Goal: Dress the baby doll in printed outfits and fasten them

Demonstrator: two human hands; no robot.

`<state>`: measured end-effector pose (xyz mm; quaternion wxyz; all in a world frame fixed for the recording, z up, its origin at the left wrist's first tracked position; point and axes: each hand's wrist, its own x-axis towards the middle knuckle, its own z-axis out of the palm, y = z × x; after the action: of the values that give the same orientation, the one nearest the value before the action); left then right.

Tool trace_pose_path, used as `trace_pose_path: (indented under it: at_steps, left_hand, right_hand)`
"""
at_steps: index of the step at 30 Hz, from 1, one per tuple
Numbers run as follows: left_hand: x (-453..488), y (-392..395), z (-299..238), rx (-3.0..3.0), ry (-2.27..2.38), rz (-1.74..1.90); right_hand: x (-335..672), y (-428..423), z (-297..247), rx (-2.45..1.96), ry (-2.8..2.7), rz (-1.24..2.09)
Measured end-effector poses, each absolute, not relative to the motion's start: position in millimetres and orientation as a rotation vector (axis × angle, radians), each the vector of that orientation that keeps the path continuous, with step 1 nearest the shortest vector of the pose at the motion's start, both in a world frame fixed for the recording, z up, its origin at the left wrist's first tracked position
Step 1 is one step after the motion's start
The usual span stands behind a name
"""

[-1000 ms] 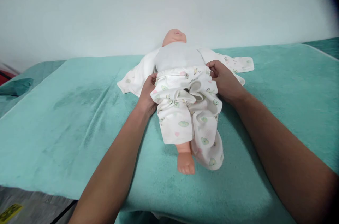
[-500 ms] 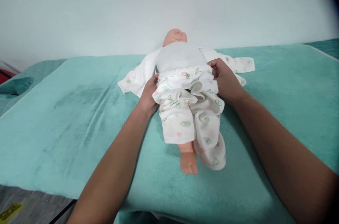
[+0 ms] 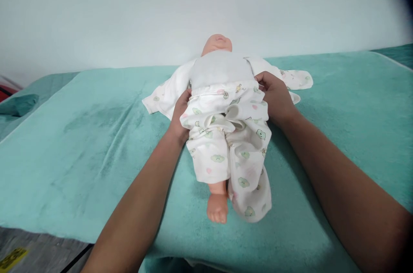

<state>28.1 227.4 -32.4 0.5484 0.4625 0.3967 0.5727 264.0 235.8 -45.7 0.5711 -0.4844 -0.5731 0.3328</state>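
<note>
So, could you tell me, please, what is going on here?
Someone's left hand and right hand hold the printed pants on a doll at the waist, one hand on each side. The doll lies on its back on a green cover. One bare foot comes out below; the other foot does not show. A white top is spread out on both sides of the doll.
</note>
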Motion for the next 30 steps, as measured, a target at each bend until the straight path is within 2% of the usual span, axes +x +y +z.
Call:
trace_pose_path:
  at_steps: [6, 18, 30]
  left_hand:
    - [27, 226, -35, 1.184, 0.95, 1.351]
    - [24, 225, -34, 1.247, 0.936, 1.338]
    - [23, 231, -39, 1.163, 0.967, 1.328]
  right_hand:
    - [263, 232, -41, -1.24, -1.28, 0.701]
    - [271, 231, -47, -1.113, -1.365, 0.983]
    - [273, 226, -44, -1.067, -1.393, 1.089]
